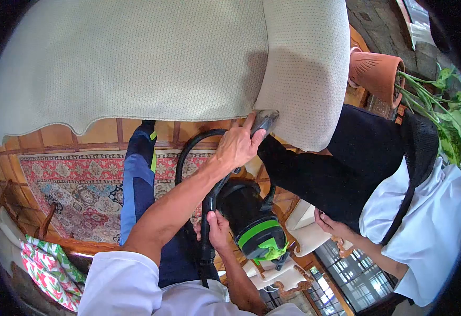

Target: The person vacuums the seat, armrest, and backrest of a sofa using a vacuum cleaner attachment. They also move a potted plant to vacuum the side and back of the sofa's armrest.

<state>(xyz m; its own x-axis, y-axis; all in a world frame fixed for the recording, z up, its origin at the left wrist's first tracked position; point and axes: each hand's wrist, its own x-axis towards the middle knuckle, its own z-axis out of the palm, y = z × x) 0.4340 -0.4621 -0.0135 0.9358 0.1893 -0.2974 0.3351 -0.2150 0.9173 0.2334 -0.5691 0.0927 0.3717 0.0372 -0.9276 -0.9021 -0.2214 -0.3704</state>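
Observation:
The vacuum nozzle (pixel 265 122), clear and flat, rests against the cream upholstered armrest (pixel 307 79), close to the seam with the wide cushioned part (pixel 162 58). My left hand (pixel 239 145) is closed around this nozzle. Lower down, my right hand (pixel 218 230) grips the black vacuum tube (pixel 207 231), its fingers partly hidden behind it. A black hose (pixel 184 152) loops up to the left of the tube. Just right of my right hand is the black vacuum cleaner (pixel 249 210), with a bright green band and a green piece at its end.
Another person in black trousers (pixel 320 179) and a white shirt stands close on the right, one hand (pixel 331 224) hanging low. A terracotta pot (pixel 376 73) with a leafy plant is beyond. A patterned rug (pixel 83 195) covers tiled floor. Carved cream chairs (pixel 309 231) stand behind the vacuum.

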